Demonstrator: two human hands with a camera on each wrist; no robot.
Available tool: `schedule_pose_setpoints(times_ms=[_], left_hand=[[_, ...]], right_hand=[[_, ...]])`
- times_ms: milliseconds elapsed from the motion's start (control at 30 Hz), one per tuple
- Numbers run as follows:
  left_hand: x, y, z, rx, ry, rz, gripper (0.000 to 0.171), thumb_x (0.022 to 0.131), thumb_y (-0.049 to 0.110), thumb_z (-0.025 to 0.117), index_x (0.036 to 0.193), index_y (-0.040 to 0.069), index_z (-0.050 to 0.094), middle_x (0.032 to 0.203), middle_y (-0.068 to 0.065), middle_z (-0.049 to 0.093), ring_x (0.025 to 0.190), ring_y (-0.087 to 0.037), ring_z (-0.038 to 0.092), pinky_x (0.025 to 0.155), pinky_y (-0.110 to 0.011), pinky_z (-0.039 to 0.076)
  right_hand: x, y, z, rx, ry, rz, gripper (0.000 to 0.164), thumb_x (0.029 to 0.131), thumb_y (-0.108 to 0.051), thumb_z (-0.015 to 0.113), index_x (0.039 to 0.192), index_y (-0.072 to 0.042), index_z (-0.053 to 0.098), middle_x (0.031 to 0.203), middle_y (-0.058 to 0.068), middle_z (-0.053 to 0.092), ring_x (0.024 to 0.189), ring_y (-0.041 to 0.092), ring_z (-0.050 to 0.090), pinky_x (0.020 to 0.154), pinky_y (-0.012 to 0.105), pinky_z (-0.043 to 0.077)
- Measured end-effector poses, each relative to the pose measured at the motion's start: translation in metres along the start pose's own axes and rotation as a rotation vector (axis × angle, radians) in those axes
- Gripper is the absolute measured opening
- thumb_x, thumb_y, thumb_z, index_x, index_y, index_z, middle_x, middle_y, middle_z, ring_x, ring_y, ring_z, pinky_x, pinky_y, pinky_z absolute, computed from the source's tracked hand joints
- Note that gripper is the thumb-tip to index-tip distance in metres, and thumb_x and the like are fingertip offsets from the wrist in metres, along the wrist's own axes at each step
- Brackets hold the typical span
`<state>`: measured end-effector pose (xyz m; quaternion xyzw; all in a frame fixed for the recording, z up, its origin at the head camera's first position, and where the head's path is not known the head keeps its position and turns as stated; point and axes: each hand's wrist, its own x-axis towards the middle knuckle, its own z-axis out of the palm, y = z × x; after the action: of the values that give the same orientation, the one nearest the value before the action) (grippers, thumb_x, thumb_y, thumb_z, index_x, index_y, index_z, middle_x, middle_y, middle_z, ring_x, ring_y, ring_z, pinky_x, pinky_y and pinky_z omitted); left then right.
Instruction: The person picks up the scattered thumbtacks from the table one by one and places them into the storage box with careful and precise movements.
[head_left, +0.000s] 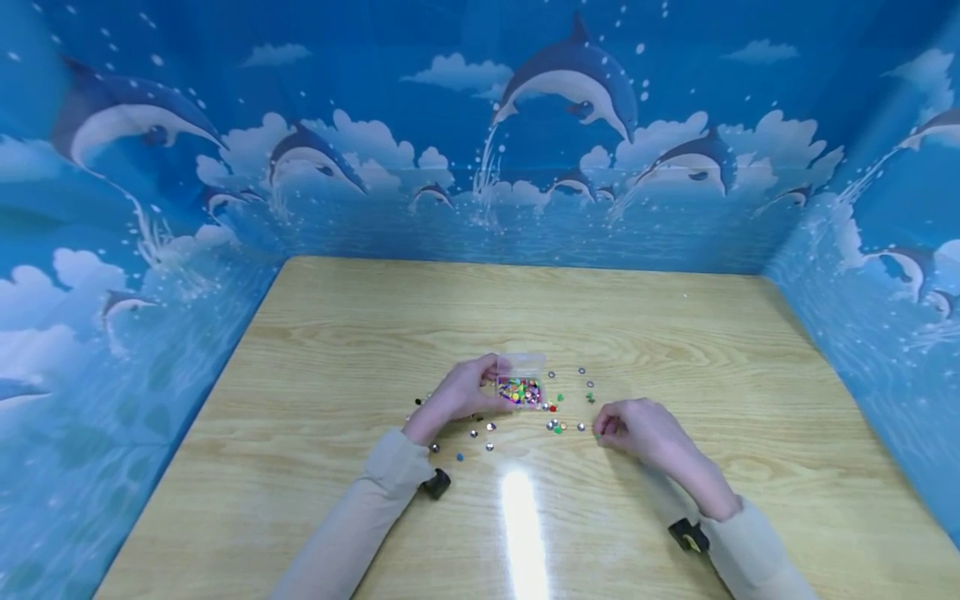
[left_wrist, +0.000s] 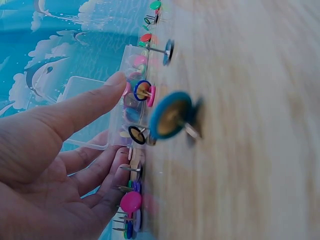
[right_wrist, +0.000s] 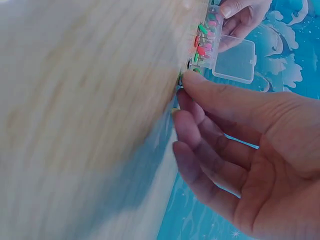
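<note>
A small clear plastic box (head_left: 497, 392) full of multicoloured thumbtacks (head_left: 521, 390) sits on the wooden table with its clear lid (head_left: 522, 365) raised. My left hand (head_left: 468, 390) holds the box at its left side, the thumb along the near wall. In the left wrist view, a blue-rimmed thumbtack (left_wrist: 170, 116) lies close to the camera, and a pink one (left_wrist: 131, 201) is by the fingers. To the right of the box, my right hand (head_left: 641, 429) pinches what looks like a green thumbtack (right_wrist: 180, 79) between thumb and index finger, low over the table. Fingertips partly hide it.
Loose thumbtacks lie on both sides of the box, among them a blue one (head_left: 460, 457), a red one (head_left: 552, 408) and several silver ones. The wooden table (head_left: 360, 317) is bordered by a blue dolphin-print backdrop (head_left: 480, 208) at the back and sides.
</note>
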<state>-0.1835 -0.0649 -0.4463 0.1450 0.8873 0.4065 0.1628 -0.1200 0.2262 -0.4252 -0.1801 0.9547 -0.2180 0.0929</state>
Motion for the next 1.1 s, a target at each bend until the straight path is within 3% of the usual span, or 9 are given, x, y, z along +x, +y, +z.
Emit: schedule_pose_setpoints(times_ms=[200, 400, 833, 1100], left_hand=[[0.000, 0.000, 0.000, 0.002, 0.002, 0.006, 0.062, 0.077, 0.030, 0.089, 0.130, 0.016, 0.061, 0.129, -0.009, 0.065, 0.115, -0.028, 0.060, 0.101, -0.044, 0.051], [0.000, 0.001, -0.001, 0.004, 0.000, 0.000, 0.062, 0.077, 0.030, 0.088, 0.130, 0.016, 0.061, 0.130, -0.009, 0.064, 0.117, -0.028, 0.059, 0.102, -0.044, 0.051], [-0.001, 0.000, 0.000, 0.013, 0.002, -0.012, 0.063, 0.077, 0.029, 0.088, 0.132, 0.016, 0.060, 0.130, -0.009, 0.064, 0.115, -0.028, 0.060, 0.101, -0.045, 0.051], [0.000, 0.001, 0.000, -0.005, -0.004, 0.004, 0.063, 0.078, 0.026, 0.088, 0.133, 0.015, 0.060, 0.127, -0.010, 0.066, 0.115, -0.028, 0.061, 0.101, -0.045, 0.051]], right_hand=[[0.001, 0.002, -0.004, -0.023, 0.091, 0.016, 0.011, 0.083, -0.012, 0.081, 0.092, -0.016, 0.077, 0.087, -0.003, 0.075, 0.074, 0.010, 0.066, 0.067, 0.031, 0.057], [0.008, -0.003, -0.003, -0.035, 0.161, -0.022, 0.007, 0.084, -0.014, 0.081, 0.088, -0.019, 0.078, 0.085, -0.003, 0.076, 0.067, 0.005, 0.063, 0.061, 0.026, 0.054], [0.038, -0.026, 0.003, -0.058, 0.203, -0.115, 0.007, 0.087, -0.011, 0.079, 0.090, -0.017, 0.079, 0.086, 0.000, 0.077, 0.060, 0.004, 0.063, 0.058, 0.026, 0.055], [0.054, -0.040, 0.006, -0.009, 0.195, -0.107, 0.003, 0.087, -0.018, 0.080, 0.089, -0.016, 0.078, 0.080, -0.003, 0.076, 0.060, 0.002, 0.063, 0.054, 0.024, 0.052]])
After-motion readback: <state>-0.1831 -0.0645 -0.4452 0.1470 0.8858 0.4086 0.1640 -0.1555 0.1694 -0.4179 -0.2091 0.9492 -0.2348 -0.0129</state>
